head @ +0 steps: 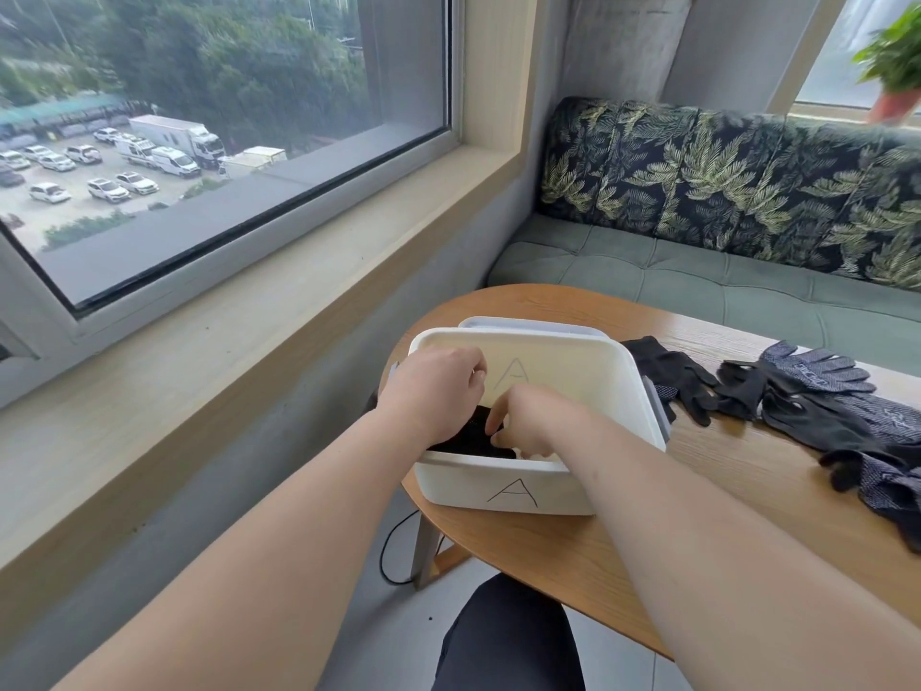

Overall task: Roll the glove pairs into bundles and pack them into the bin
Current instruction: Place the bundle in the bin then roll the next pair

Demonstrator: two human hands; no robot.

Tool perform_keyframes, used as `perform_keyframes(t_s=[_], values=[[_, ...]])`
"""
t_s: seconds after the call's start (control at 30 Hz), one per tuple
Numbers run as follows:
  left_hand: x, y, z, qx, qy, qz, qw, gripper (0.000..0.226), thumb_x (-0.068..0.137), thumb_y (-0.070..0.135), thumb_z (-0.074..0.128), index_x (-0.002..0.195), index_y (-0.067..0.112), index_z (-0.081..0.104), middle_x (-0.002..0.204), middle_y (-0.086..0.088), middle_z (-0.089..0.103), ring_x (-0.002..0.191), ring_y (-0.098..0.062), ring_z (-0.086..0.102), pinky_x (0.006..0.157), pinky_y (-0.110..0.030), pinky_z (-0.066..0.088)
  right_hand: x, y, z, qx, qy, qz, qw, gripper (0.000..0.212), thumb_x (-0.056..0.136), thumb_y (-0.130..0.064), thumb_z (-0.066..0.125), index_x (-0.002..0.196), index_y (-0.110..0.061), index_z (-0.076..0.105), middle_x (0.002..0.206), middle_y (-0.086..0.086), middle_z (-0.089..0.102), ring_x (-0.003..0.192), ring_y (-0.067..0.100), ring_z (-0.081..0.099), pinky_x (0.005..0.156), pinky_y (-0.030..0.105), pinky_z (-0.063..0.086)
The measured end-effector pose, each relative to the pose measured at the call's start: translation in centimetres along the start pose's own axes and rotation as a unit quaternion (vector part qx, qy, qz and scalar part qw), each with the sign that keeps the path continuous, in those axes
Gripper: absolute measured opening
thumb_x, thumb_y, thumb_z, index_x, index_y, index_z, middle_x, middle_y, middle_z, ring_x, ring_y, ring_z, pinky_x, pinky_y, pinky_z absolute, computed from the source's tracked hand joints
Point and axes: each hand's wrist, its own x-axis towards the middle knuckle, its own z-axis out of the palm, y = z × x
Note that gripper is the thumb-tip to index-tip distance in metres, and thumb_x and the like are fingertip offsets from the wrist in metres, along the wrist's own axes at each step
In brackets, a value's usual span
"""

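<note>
On the near table edge stands a white bin, a hand-drawn "A" on its near outer wall. Inside, at near left, lies a black, tightly rolled bundle. Right hand pinches its top edge with curled fingers. Left hand sits curled over it; grip cannot be told. A second "A" marks the far inner wall. Right of the bin, loose black and grey-patterned gloves lie flat; their printing is unreadable.
</note>
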Motion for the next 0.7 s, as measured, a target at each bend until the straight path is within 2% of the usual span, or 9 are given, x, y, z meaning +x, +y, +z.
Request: perform_keyframes(t_s=[0.03,0.13,0.17,0.27,0.3,0.47,0.63,0.7], values=[[-0.1,0.1,-0.2,0.014,0.001,0.005,1.000,0.024,0.109,0.030,0.044,0.113,0.027,0.068,0.096,0.006,0.069,0.089,-0.023,0.062,0.080,-0.044,0.058,-0.5,0.0,-0.4,-0.006,0.010,-0.003,1.000,0.028,0.105,-0.026,0.064,0.132,-0.030,0.072,0.086,-0.003,0.068,0.083,0.020,0.066,0.089,0.034,0.059],[-0.2,0.6,-0.6,0.088,-0.013,0.019,0.996,0.026,0.108,0.026,0.040,0.113,0.027,0.066,0.101,0.006,0.070,0.094,-0.025,0.062,0.078,-0.042,0.058,-1.9,0.4,-1.5,-0.032,0.044,-0.016,0.998,0.029,0.107,-0.030,0.062,0.135,-0.030,0.070,0.123,0.001,0.070,0.116,0.026,0.064,0.103,0.040,0.055],[-0.2,0.9,-0.8,0.108,-0.022,0.025,0.994,0.028,0.108,0.026,0.039,0.115,0.027,0.066,0.104,0.005,0.070,0.096,-0.024,0.062,0.076,-0.040,0.056,-2.3,0.7,-1.8,-0.029,0.054,-0.018,0.998,0.029,0.107,-0.030,0.061,0.134,-0.029,0.071,0.128,0.002,0.069,0.120,0.026,0.063,0.105,0.040,0.054],[-0.5,2.7,-1.5,0.144,-0.046,0.040,0.988,0.030,0.111,0.025,0.036,0.122,0.027,0.063,0.115,0.004,0.068,0.102,-0.024,0.062,0.059,-0.032,0.037,-3.6,2.2,-2.6,-0.001,0.090,-0.022,0.996,0.026,0.106,-0.030,0.064,0.130,-0.030,0.072,0.126,0.001,0.070,0.116,0.024,0.065,0.102,0.039,0.055],[-0.7,3.4,-1.8,0.148,-0.050,0.041,0.987,0.030,0.111,0.025,0.035,0.123,0.028,0.063,0.117,0.003,0.067,0.104,-0.024,0.062,0.058,-0.031,0.033,-4.0,2.8,-2.8,0.004,0.102,-0.022,0.995,0.025,0.105,-0.031,0.064,0.129,-0.030,0.072,0.126,0.000,0.071,0.115,0.024,0.065,0.101,0.039,0.055],[-0.6,6.8,-1.3,0.137,-0.047,0.065,0.987,0.034,0.112,0.031,0.034,0.130,0.026,0.063,0.125,-0.001,0.068,0.109,-0.026,0.064,0.082,-0.038,0.050,-6.6,5.8,-3.7,0.052,0.165,-0.025,0.985,0.020,0.105,-0.032,0.062,0.121,-0.034,0.073,0.121,-0.003,0.072,0.104,0.019,0.068,0.094,0.036,0.056],[-0.7,11.0,-0.5,0.123,-0.049,0.100,0.986,0.036,0.113,0.034,0.036,0.141,0.027,0.057,0.137,0.000,0.061,0.123,-0.025,0.060,0.092,-0.038,0.050,-9.8,9.0,-4.4,0.119,0.279,-0.030,0.952,0.026,0.100,-0.020,0.057,0.108,-0.032,0.078,0.097,-0.007,0.077,0.087,0.017,0.072,0.071,0.034,0.061],[-0.7,12.6,0.1,0.118,-0.039,0.128,0.984,0.035,0.113,0.034,0.038,0.141,0.025,0.058,0.137,0.000,0.061,0.125,-0.025,0.058,0.098,-0.039,0.049,-10.9,10.6,-4.5,0.130,0.306,-0.015,0.943,0.028,0.099,-0.018,0.054,0.104,-0.031,0.078,0.094,-0.009,0.074,0.084,0.018,0.069,0.069,0.033,0.059]])
